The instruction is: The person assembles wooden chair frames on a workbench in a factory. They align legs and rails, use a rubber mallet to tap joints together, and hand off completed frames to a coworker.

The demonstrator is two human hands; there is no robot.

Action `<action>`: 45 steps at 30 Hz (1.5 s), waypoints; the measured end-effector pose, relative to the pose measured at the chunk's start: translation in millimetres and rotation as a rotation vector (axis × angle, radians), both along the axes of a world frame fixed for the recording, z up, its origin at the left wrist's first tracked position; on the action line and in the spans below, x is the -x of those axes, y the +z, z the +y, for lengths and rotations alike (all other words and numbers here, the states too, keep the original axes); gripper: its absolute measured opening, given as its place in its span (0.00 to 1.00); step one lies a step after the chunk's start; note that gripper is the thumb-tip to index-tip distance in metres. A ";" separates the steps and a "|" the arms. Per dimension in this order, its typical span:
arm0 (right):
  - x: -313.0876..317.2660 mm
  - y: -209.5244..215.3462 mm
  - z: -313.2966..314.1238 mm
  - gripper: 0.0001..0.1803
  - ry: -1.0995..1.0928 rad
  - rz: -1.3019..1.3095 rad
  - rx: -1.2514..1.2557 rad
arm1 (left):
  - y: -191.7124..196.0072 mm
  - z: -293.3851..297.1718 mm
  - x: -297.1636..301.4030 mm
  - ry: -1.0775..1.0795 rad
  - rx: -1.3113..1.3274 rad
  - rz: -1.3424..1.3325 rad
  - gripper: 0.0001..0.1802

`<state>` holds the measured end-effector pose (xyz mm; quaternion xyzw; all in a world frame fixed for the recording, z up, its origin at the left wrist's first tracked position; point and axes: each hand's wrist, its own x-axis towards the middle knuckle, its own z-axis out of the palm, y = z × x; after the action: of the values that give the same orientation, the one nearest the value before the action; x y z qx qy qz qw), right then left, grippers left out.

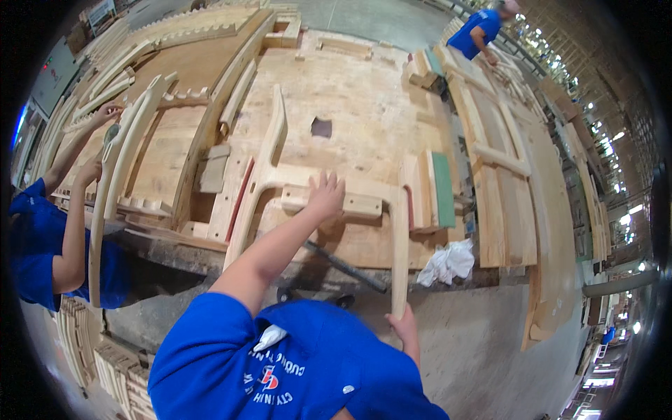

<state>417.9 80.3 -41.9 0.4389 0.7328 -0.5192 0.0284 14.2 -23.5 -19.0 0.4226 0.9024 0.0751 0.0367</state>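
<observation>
A pale wooden chair frame [371, 187] lies on the plywood worktable in front of me, its curved legs joined by a cross rail. My left hand [327, 197] rests flat on that rail with fingers spread. At the near end of the frame's right leg, my right hand [404, 327] is wrapped around the wood, partly hidden by the leg. Just below the rail sits a wooden block [362, 204] with dark holes. A dark metal bar [346, 267] slants underneath, between the legs. To the right stands a wooden clamp block [422, 192] with a green face.
A crumpled white cloth [446, 263] lies at the table's near edge. On the left, a co-worker in a blue shirt [35, 245] holds a long curved wooden part [108, 189]. Stacked boards [500, 210] fill the right side. Another person [476, 33] works at the far right.
</observation>
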 end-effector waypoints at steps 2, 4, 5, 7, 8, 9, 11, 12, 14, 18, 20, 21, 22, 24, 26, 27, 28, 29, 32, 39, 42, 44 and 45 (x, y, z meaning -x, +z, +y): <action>-12.7 -13.5 1.8 0.33 -0.030 0.004 -0.094 | 8.7 -12.8 -8.4 -0.083 -0.027 -0.123 0.40; -1.6 -2.8 -1.6 0.30 0.122 0.108 -0.608 | -4.0 -54.3 -20.6 -0.108 -0.406 -0.123 0.31; 6.1 2.3 -0.1 0.28 0.051 0.156 -0.718 | 6.0 -75.4 -26.0 -0.157 -0.531 -0.050 0.26; 19.5 9.6 -4.8 0.26 -0.058 0.230 -0.903 | 30.2 -124.3 -39.7 -0.109 -0.716 -0.044 0.20; 33.8 15.7 -6.8 0.24 -0.036 0.293 -0.807 | 26.0 -151.1 -48.3 0.018 -0.717 -0.052 0.18; 51.8 25.1 -8.6 0.22 -0.006 0.352 -0.694 | 23.5 -177.2 -56.9 0.100 -0.694 -0.042 0.17; 80.3 32.6 -16.9 0.19 0.054 0.354 -0.352 | 16.6 -221.2 -73.3 0.229 -0.628 -0.067 0.17; 92.0 27.9 -22.4 0.20 0.176 0.344 -0.480 | 12.9 -238.8 -79.3 0.274 -0.591 -0.087 0.18; 115.0 17.9 -30.1 0.22 0.430 0.318 -0.754 | 4.4 -267.9 -91.9 0.331 -0.533 -0.067 0.22; 146.4 0.7 -44.5 0.21 0.487 0.208 -0.867 | -9.8 -308.0 -121.2 0.463 -0.423 -0.036 0.32; 152.1 -6.5 -44.3 0.21 0.519 0.124 -0.796 | -18.3 -323.6 -135.1 0.546 -0.351 -0.207 0.37; 155.3 -8.4 -44.1 0.19 0.485 0.113 -0.750 | -24.5 -327.1 -140.4 0.611 -0.372 -0.341 0.38; 154.6 -9.7 -45.1 0.19 0.486 0.107 -0.745 | -29.7 -331.4 -145.2 0.674 -0.394 -0.474 0.39; 155.8 -7.2 -42.3 0.19 0.496 0.089 -0.753 | -16.2 -325.6 -142.8 0.711 -0.294 -0.559 0.38; 157.8 -4.6 -45.7 0.20 0.491 0.048 -0.729 | -16.1 -326.3 -143.5 0.705 -0.271 -0.513 0.38; 159.9 -2.5 -45.4 0.21 0.525 0.008 -0.709 | -15.1 -324.7 -144.0 0.738 -0.255 -0.520 0.36; 161.6 0.6 -47.9 0.22 0.563 -0.033 -0.684 | -13.7 -324.2 -143.7 0.745 -0.254 -0.514 0.35; 158.2 3.4 -52.6 0.25 0.579 -0.086 -0.603 | -14.6 -325.0 -145.7 0.756 -0.246 -0.515 0.35; 155.0 6.3 -66.6 0.26 0.468 0.075 -0.395 | -17.1 -322.9 -142.7 0.769 -0.232 -0.507 0.35; 207.1 75.1 -76.6 0.20 0.336 0.633 0.178 | -15.9 -323.3 -145.5 0.781 -0.195 -0.535 0.36; 253.1 105.9 -84.2 0.23 0.396 0.947 0.186 | -14.3 -324.8 -144.8 0.786 -0.189 -0.532 0.36; 266.6 94.7 -91.0 0.24 0.385 0.980 0.128 | -15.7 -324.7 -147.0 0.789 -0.191 -0.527 0.36; 271.8 68.4 -92.9 0.24 0.353 0.929 0.071 | -15.2 -324.0 -146.2 0.778 -0.190 -0.518 0.36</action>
<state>146.1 -12.6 26.5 0.0293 0.7131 -0.6717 -0.1986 160.4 -347.5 -34.2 0.0220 0.9441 0.2681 0.1907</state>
